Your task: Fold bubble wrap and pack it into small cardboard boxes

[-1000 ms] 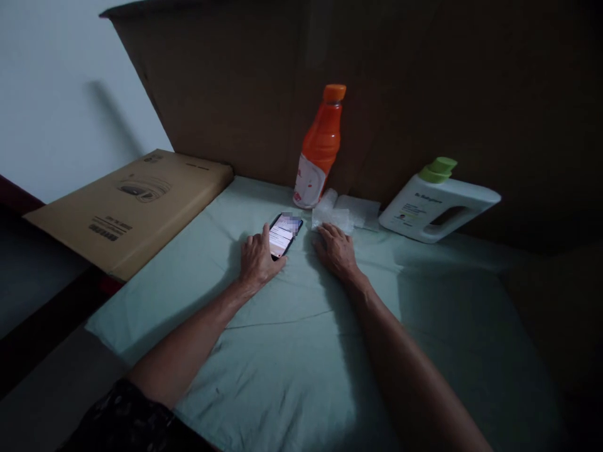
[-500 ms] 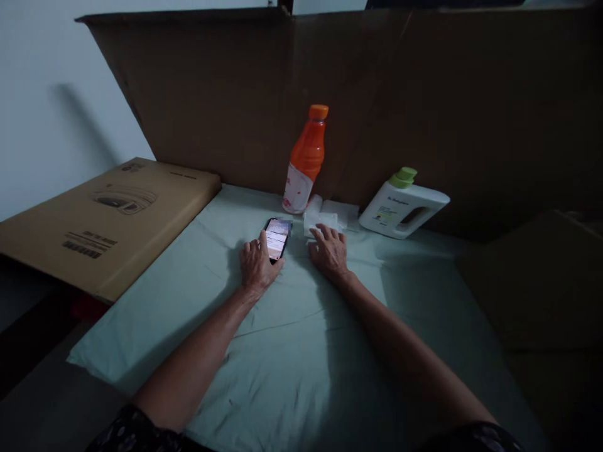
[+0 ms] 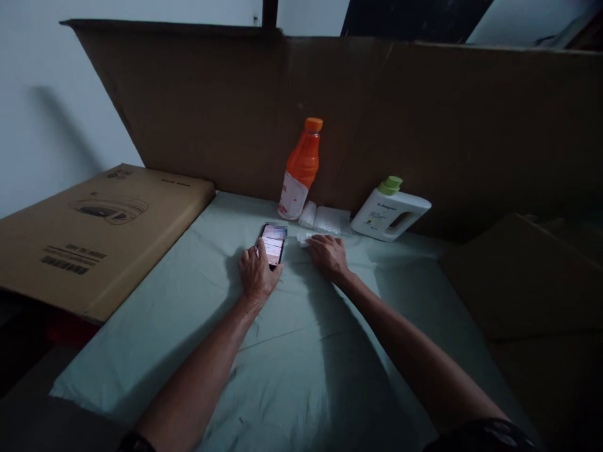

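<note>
A smartphone [image 3: 272,241] with a lit screen lies on the pale green cloth. My left hand [image 3: 257,273] grips its lower end, the thumb at the right corner and a finger over the left edge. Just to the right, my right hand [image 3: 328,256] has its fingers closed on a small piece of bubble wrap [image 3: 305,238], most of which they cover. Beyond that hand lies more bubble wrap [image 3: 332,220], a flat piece beside a rolled one. An orange bottle with a white label [image 3: 301,166] stands behind the phone.
A white jug with a green cap [image 3: 393,212] stands to the right of the bubble wrap. A flat cardboard box [image 3: 108,232] lies at the left. Large cardboard panels [image 3: 211,107] rise along the back, and more dark cardboard [image 3: 532,276] is at the right.
My right hand has closed on a piece of bubble wrap and drawn it slightly toward me, away from the other pieces. The left hand stays on the smartphone. The camera view has shifted.
</note>
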A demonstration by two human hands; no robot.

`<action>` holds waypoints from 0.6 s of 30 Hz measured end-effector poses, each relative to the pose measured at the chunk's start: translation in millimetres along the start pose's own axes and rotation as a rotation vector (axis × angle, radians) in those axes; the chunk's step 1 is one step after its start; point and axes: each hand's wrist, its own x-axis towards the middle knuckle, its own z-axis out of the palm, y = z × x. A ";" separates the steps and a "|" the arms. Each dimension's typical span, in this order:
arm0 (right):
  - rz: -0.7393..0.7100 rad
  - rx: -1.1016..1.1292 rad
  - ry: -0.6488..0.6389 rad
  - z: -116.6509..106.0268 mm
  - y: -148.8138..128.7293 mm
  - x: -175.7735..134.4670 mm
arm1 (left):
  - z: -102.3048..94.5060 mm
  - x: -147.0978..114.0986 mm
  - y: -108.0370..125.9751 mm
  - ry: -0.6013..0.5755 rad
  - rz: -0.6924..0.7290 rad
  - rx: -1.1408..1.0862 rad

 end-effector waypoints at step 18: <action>0.343 -0.039 -0.025 -34.1 73.3 -21.0 | -3.2 -3.3 -1.4 0.000 -0.005 -0.039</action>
